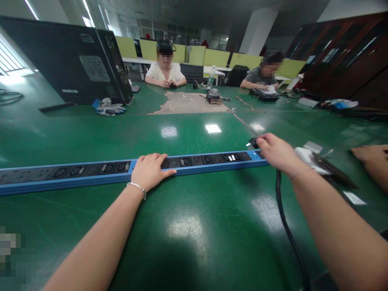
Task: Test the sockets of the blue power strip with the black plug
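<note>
**Plug pinched, strip braced**

Right hand (pixel 277 153) has its fingertips closed on the black plug (pixel 254 142), just beside the power strip's (pixel 194 161) right end; gripping behind the prongs suits it; left hand (pixel 149 171), fingers loosely spread, lies across the strip's middle; light, flat pressure should limit sliding on the green table (pixel 212 214).

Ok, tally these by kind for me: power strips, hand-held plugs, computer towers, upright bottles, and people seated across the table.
Blue power strip, under the left hand: 1
Black plug, in the right hand: 1
Computer tower: 1
Clear plastic bottle: 1
Seated people: 2
Total: 6
</note>
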